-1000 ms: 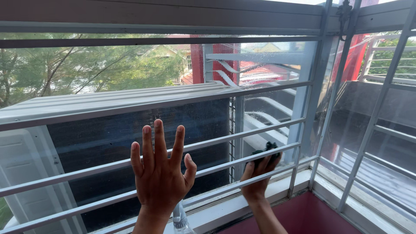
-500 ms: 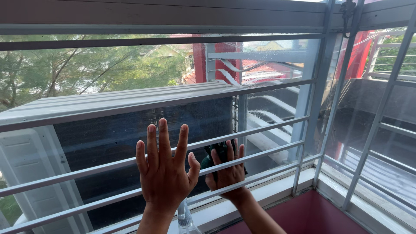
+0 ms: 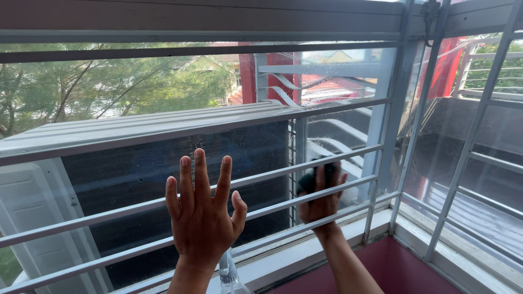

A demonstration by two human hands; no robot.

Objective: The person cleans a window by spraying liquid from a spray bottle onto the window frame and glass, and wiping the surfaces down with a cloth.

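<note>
My left hand (image 3: 201, 215) is pressed flat, fingers spread, against the white window bars (image 3: 272, 174) in front of the glass pane (image 3: 239, 147). My right hand (image 3: 321, 198) reaches between the bars and presses a dark cloth (image 3: 309, 181) against the glass, low and right of centre. Droplets and streaks show on the glass around the cloth. The top of a clear spray bottle (image 3: 227, 272) stands on the sill just below my left wrist.
A white sill (image 3: 305, 253) runs along the bottom, with a dark red surface (image 3: 397, 269) under it. Outside sits a large white air-conditioner unit (image 3: 71, 163). A second barred pane (image 3: 468, 158) angles off to the right at the corner post (image 3: 406, 125).
My right hand with the cloth swept left across the glass from the lower right, then back right and slightly up. My left hand has stayed in place.
</note>
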